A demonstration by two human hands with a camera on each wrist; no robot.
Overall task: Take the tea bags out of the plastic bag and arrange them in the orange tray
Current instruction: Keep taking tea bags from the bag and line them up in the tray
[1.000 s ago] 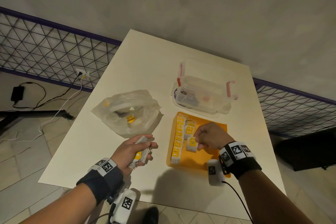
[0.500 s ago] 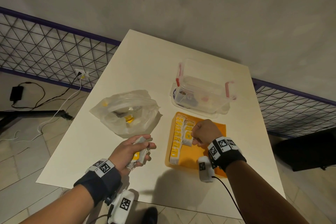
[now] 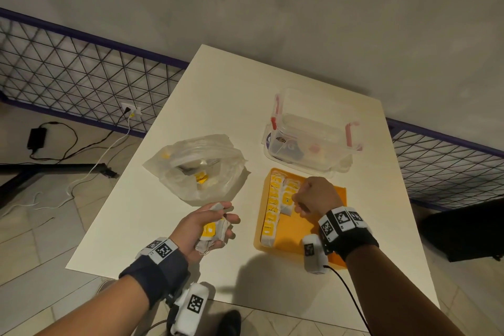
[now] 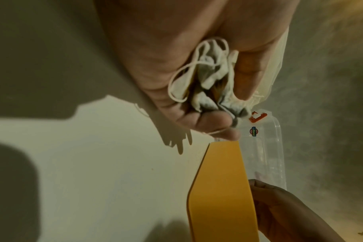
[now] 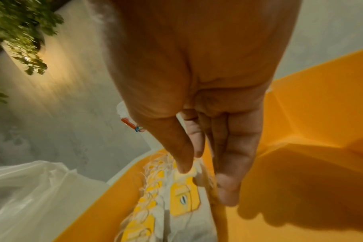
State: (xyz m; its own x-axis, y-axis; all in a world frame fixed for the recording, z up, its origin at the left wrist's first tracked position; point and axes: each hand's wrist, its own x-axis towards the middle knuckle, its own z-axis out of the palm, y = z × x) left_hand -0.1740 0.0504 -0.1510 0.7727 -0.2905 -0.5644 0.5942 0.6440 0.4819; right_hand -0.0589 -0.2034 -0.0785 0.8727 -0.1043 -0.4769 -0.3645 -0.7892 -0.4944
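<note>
We find the left hand point(image 3: 203, 228) hovering over the desk point(image 3: 169, 226) between the plastic bag point(image 3: 195, 165) and the orange tray point(image 3: 294, 243), its grip curled round a small bunch of tea bags point(image 3: 214, 234). We judge this bunch to be a ready supply, held close to the tray so the other hand can draw from it one at a time.

The right hand point(image 3: 317, 195) sits over the tray's far half. In the right wrist view its thumb point(image 5: 181, 157) and fingertips point(image 5: 228, 191) are pressed down onto a tea bag point(image 5: 183, 196) in the second row, seemingly seating it against the first full row along the tray's left wall; that packing keeps the yellow tags facing up.

At least one tagged tea bag remains inside the plastic bag.

We cannot tell how many bags the left hand holds; strings and paper are bunched together. The right hand covers part of the second row from above. The contents of the clear lidded box point(image 3: 313, 139) behind the tray are unreadable.
</note>
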